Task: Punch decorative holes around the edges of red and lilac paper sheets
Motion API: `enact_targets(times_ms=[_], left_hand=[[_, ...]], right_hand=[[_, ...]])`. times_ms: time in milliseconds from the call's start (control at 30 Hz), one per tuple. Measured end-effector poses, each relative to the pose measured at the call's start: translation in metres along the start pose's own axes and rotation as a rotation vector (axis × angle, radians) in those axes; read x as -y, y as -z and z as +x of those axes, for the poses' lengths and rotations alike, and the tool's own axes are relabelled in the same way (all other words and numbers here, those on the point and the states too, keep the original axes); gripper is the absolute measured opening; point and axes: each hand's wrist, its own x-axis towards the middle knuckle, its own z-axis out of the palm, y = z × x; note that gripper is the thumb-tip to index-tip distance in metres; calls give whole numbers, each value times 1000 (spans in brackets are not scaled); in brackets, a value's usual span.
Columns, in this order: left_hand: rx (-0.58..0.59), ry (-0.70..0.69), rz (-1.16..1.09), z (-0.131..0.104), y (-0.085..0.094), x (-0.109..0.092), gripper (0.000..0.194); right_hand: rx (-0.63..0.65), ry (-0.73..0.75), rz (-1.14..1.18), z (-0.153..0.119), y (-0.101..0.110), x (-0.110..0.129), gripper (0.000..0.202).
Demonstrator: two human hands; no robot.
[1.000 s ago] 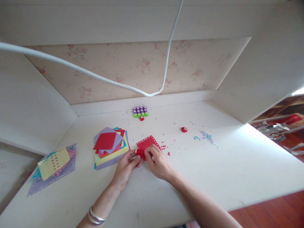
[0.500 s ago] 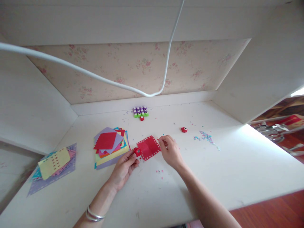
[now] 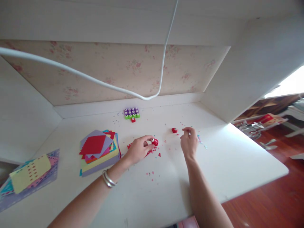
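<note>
My left hand (image 3: 139, 148) is closed on a small red craft punch (image 3: 155, 142), its white-and-black button facing up. Under that hand lies a red punched sheet of paper (image 3: 129, 146), mostly covered. Tiny red paper bits (image 3: 159, 155) are scattered beside the punch. My right hand (image 3: 189, 143) hovers over the table to the right, its fingers curled together; whether anything is pinched in them is too small to see. Just left of it stands a second red punch (image 3: 174, 130).
Purple and green punches (image 3: 132, 112) stand in rows near the back, with another red punch (image 3: 133, 119) in front. Coloured paper sheets (image 3: 95, 144) are piled at left; punched sheets (image 3: 30, 172) lie farther left. A white cable (image 3: 106, 84) hangs across the view.
My left hand has moved right with the punch, over the red sheet, turning the punch button-up. My right hand has left the sheet's edge and moved right. The view has shifted rightward.
</note>
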Motion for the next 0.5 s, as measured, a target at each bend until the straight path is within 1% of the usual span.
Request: enact_targets(times_ms=[67,100,167,233,300,367,433,500], left_hand=[[91,-137,310,29,-9,-2,26],[139,-191,460,43,-13,-2,26],[167,-213,554,68,-23,-2,24],[158,-200,599,87,-34,0,24],[125,-174,642,98,-46,2,26],[89,-147,675,103,-58,4,30],[72,-132,693,105,-68,7,30],[76,-130,695,106,-75,9,28]], right_hand=[[5,-48,91,2,-7,-5,32],[6,-66,101,3,-11,-8,33],[21,-48,55,6,-17,-14,37],[53,48,-38,9,-21,-19,40],[108,164,-131,10,-24,-22,43],[186,241,-200,11,-26,-25,43],[252,267,-238,11,-27,-27,43],[270,264,-245,12,-28,-29,42]])
